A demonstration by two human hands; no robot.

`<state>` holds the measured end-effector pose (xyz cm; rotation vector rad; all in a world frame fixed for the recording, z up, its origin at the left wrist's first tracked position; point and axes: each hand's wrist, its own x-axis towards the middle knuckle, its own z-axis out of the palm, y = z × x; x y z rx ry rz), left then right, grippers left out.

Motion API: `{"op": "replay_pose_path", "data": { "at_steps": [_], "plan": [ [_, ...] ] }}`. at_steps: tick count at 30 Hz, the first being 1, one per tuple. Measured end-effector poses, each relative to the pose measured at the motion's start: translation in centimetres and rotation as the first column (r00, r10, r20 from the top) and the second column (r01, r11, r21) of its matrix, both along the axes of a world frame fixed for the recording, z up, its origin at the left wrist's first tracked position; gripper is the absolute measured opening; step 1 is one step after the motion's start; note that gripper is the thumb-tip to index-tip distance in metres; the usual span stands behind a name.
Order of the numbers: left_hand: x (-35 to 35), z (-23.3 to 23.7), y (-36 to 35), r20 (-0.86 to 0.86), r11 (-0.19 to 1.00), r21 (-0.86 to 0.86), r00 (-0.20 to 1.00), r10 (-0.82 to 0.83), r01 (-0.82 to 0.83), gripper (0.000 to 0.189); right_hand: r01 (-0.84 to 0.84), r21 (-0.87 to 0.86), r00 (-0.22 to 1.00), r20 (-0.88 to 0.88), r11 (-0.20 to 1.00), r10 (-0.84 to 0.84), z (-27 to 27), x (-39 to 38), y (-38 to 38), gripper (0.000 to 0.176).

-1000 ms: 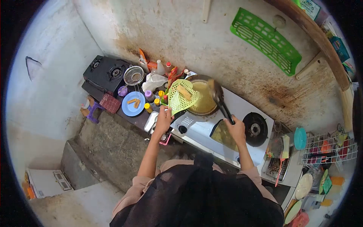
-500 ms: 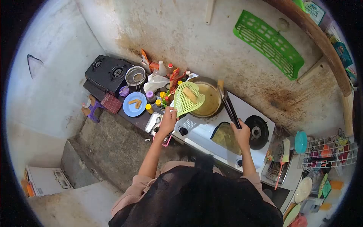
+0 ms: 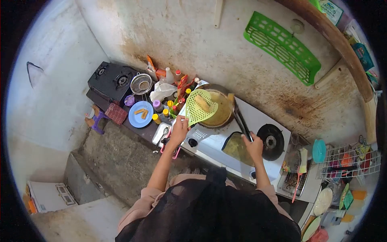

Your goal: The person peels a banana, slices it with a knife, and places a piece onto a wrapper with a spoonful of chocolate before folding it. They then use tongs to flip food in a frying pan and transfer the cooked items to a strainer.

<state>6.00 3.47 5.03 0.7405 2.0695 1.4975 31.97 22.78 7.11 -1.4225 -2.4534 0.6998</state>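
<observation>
Fried roll (image 3: 202, 103) lying on a green skimmer (image 3: 198, 107), above the left rim of the pan (image 3: 221, 114). Left hand (image 3: 179, 127) closed around the skimmer's handle. Right hand (image 3: 254, 145) clamped on black tongs (image 3: 241, 119), tips at the pan's right rim. Pan sits on a white stove (image 3: 258, 117). Blue plate (image 3: 135, 120) with two rolls lies well to the left.

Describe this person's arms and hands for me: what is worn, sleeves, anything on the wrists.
Both hands are bare, with no gloves on the left hand or the right hand. The forearms are uncovered too. Loose dusty-pink sleeves end near the elbows: left sleeve, right sleeve. Black, partly sheer cloth lies between them. Rings or a watch: too small to tell.
</observation>
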Motion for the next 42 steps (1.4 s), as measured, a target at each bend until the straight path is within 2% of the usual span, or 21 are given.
{"op": "replay_pose_path", "data": {
  "at_steps": [2,3,6,9,12,13,16,19,23,26,29,32,33,36,37,38,40,41,42],
  "plan": [
    [0.1,-0.3,0.0,0.015,1.0,0.016,1.0,0.014,-0.014,0.02,0.039,-0.169,0.994,-0.09,0.985,-0.054,3.8,-0.9,-0.8,0.052],
    [0.1,-0.2,0.2,0.007,1.0,0.019,1.0,0.009,-0.009,0.02,0.017,-0.012,0.991,-0.133,1.0,-0.018,1.1,-0.4,0.1,0.053],
    [-0.1,-0.1,0.6,-0.005,0.999,0.034,1.0,0.006,-0.006,0.02,0.038,-0.039,0.988,-0.148,0.998,-0.044,1.0,-0.1,0.2,0.053],
    [0.0,-0.1,0.3,0.003,0.999,0.037,1.0,0.004,-0.004,0.021,0.058,-0.114,0.997,-0.046,0.992,-0.063,0.7,-0.1,-0.2,0.054],
    [-0.1,-0.1,0.5,-0.005,1.0,0.026,1.0,0.002,-0.002,0.021,0.068,-0.058,0.993,-0.089,0.996,-0.073,-0.7,0.1,-0.1,0.055],
    [-0.1,-0.3,0.3,-0.031,1.0,0.011,1.0,-0.006,0.006,0.021,0.068,-0.056,0.981,-0.179,0.996,-0.077,-0.1,0.0,-0.5,0.053],
    [-0.1,-1.2,0.5,0.02,0.998,0.069,1.0,0.009,-0.01,0.021,0.026,0.064,0.998,-0.065,0.998,-0.022,-1.3,0.1,-0.1,0.047],
    [-0.1,-1.6,0.4,0.027,0.997,0.081,1.0,-0.005,0.003,0.021,-0.002,0.018,0.986,-0.166,1.0,0.005,-0.5,-0.2,-0.7,0.043],
    [0.3,-0.5,0.3,-0.02,0.997,0.067,0.999,-0.025,0.026,0.021,0.062,-0.084,0.996,-0.053,0.995,-0.066,1.4,-0.7,-2.1,0.054],
    [0.2,-2.0,0.6,0.015,0.994,0.113,1.0,-0.004,0.002,0.021,0.023,0.111,0.995,-0.102,0.994,-0.011,0.7,-0.5,-2.5,0.045],
    [0.4,-1.8,0.8,0.051,0.99,0.138,0.998,-0.042,0.035,0.019,0.039,0.137,0.994,-0.102,0.99,-0.025,0.5,-0.4,-2.8,0.043],
    [0.4,-1.4,1.1,0.077,0.984,0.154,0.991,-0.105,0.093,0.017,0.119,-0.085,0.989,-0.079,0.989,-0.126,2.5,0.2,-3.4,0.039],
    [0.8,-1.0,1.3,0.131,0.984,0.151,0.985,-0.117,0.097,0.016,0.157,-0.171,0.972,-0.146,0.973,-0.182,1.5,1.0,-3.0,0.037],
    [2.0,-0.9,2.3,0.184,0.968,0.151,0.957,-0.226,0.199,0.016,0.16,-0.262,0.924,-0.3,0.952,-0.238,-0.3,4.4,-2.7,0.038],
    [2.7,-1.2,2.8,0.217,0.953,0.187,0.936,-0.277,0.239,0.017,0.21,-0.242,0.894,-0.344,0.947,-0.286,-0.8,5.9,-2.9,0.037],
    [3.4,-1.7,3.4,0.182,0.942,0.163,0.929,-0.321,0.294,0.017,0.227,-0.424,0.866,-0.323,0.877,-0.381,0.3,7.4,-3.4,0.039],
    [5.8,-1.0,4.5,0.161,0.923,0.117,0.91,-0.382,0.366,0.015,0.295,-0.558,0.748,-0.37,0.776,-0.551,2.7,9.9,-5.4,0.035],
    [6.9,-1.6,5.2,0.237,0.898,0.162,0.868,-0.437,0.409,0.015,0.319,-0.598,0.706,-0.368,0.735,-0.605,2.6,11.6,-5.8,0.036],
    [8.3,-1.3,5.8,0.225,0.866,0.181,0.838,-0.498,0.466,0.016,0.305,-0.617,0.71,-0.361,0.726,-0.605,3.5,13.5,-6.5,0.036]
  ]
}}
